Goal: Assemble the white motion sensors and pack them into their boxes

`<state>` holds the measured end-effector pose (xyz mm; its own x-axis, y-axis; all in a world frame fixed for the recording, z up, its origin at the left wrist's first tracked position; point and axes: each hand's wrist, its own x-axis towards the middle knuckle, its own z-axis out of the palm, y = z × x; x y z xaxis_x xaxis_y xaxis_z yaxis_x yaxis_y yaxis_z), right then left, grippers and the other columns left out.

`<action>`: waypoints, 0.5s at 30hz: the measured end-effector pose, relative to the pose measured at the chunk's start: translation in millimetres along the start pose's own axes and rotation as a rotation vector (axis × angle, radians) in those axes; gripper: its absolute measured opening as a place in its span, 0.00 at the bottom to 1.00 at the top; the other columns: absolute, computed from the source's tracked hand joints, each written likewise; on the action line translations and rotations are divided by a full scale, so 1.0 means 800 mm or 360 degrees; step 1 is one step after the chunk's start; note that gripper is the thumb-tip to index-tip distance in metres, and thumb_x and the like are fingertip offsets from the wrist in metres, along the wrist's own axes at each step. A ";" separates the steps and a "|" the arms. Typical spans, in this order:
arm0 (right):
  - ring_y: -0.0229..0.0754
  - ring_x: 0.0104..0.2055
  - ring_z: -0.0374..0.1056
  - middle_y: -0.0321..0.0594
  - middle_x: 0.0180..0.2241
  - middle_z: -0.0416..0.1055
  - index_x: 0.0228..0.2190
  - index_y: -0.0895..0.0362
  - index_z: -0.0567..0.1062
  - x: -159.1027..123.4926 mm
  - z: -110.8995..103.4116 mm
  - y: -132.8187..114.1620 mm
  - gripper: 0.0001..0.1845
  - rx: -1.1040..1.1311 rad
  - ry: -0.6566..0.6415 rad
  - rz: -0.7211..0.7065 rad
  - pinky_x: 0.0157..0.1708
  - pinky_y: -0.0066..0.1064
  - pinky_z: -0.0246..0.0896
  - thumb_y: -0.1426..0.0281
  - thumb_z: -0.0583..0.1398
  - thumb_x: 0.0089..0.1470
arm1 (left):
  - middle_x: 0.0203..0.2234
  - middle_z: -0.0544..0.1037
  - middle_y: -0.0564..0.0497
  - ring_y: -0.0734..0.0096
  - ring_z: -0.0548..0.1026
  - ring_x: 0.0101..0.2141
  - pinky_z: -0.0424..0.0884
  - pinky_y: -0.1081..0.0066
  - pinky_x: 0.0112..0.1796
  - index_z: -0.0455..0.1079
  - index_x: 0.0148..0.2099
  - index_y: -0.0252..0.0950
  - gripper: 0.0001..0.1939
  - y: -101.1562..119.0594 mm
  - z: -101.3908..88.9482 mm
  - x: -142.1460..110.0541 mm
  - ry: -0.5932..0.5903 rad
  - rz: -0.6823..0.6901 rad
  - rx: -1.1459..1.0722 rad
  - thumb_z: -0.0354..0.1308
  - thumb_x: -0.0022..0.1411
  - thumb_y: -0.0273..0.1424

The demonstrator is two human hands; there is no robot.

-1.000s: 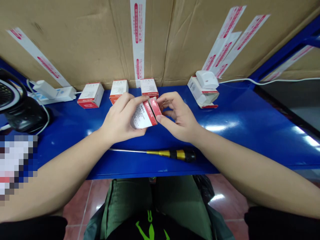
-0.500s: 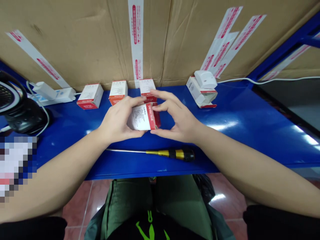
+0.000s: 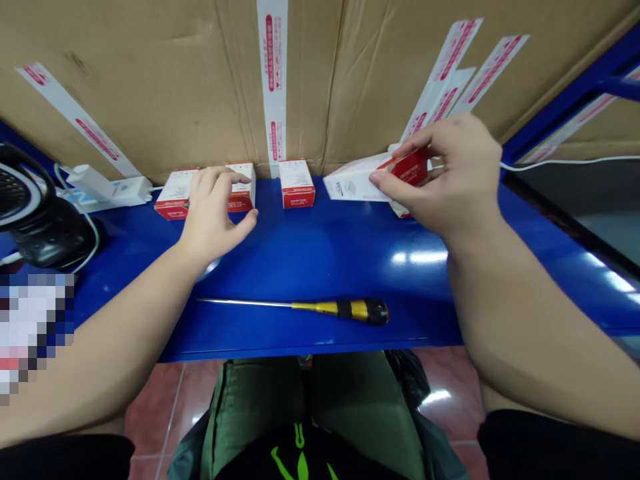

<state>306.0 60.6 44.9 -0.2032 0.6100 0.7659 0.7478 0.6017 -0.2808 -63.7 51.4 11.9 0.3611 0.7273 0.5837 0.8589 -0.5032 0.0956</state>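
Observation:
My right hand (image 3: 440,177) is shut on a white and red detector box (image 3: 370,177), holding it on its side at the back right of the shelf. Under it, a second box (image 3: 401,211) shows only a red edge. My left hand (image 3: 213,213) holds nothing, its fingers apart, and hangs just in front of two upright white and red boxes (image 3: 175,195) (image 3: 241,187). It partly covers both. A third such box (image 3: 297,183) stands alone between my hands. A yellow and black screwdriver (image 3: 345,309) lies near the shelf's front edge.
The blue metal shelf (image 3: 320,267) stands against a taped cardboard wall (image 3: 150,80). A white power strip (image 3: 107,190) and a black device (image 3: 40,220) sit at the left. A white cable (image 3: 565,162) runs along the right. My legs and a tiled floor lie below.
The box has moved from both hands at the middle to my right hand at the back right. My left hand has let go and moved left toward the boxes.

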 end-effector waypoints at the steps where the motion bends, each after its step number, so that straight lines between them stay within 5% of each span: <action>1: 0.59 0.47 0.73 0.52 0.43 0.77 0.41 0.51 0.80 -0.001 0.003 0.004 0.13 -0.0167 -0.0040 0.0070 0.48 0.55 0.72 0.57 0.70 0.59 | 0.58 0.73 0.44 0.44 0.70 0.62 0.65 0.40 0.65 0.67 0.60 0.42 0.21 -0.004 0.001 0.001 -0.0051 -0.0087 0.0053 0.59 0.68 0.42; 5: 0.60 0.49 0.72 0.54 0.48 0.74 0.46 0.52 0.78 -0.013 0.020 0.001 0.16 -0.0520 -0.0258 0.0208 0.49 0.54 0.71 0.54 0.63 0.65 | 0.61 0.74 0.38 0.37 0.69 0.65 0.62 0.38 0.68 0.72 0.59 0.39 0.23 -0.010 0.007 0.002 -0.0293 -0.0243 0.0157 0.61 0.64 0.39; 9: 0.59 0.45 0.74 0.55 0.47 0.73 0.45 0.56 0.79 -0.028 0.031 -0.021 0.24 -0.0584 -0.0591 0.0160 0.47 0.51 0.71 0.49 0.67 0.60 | 0.63 0.74 0.36 0.37 0.70 0.65 0.65 0.41 0.67 0.71 0.63 0.35 0.28 -0.009 0.009 0.002 -0.0479 -0.0262 0.0160 0.61 0.63 0.38; 15: 0.58 0.43 0.74 0.54 0.47 0.75 0.49 0.57 0.78 -0.029 0.038 -0.030 0.29 -0.0606 -0.0996 0.0272 0.45 0.47 0.71 0.50 0.71 0.53 | 0.64 0.74 0.35 0.39 0.70 0.65 0.66 0.42 0.68 0.69 0.65 0.34 0.29 -0.007 0.006 0.003 -0.0518 -0.0252 0.0146 0.60 0.64 0.39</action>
<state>273.2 47.8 16.2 -0.3009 0.9265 0.2258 0.9450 0.3215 -0.0600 -66.2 58.1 8.6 0.3051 0.9105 0.2792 0.9370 -0.3394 0.0828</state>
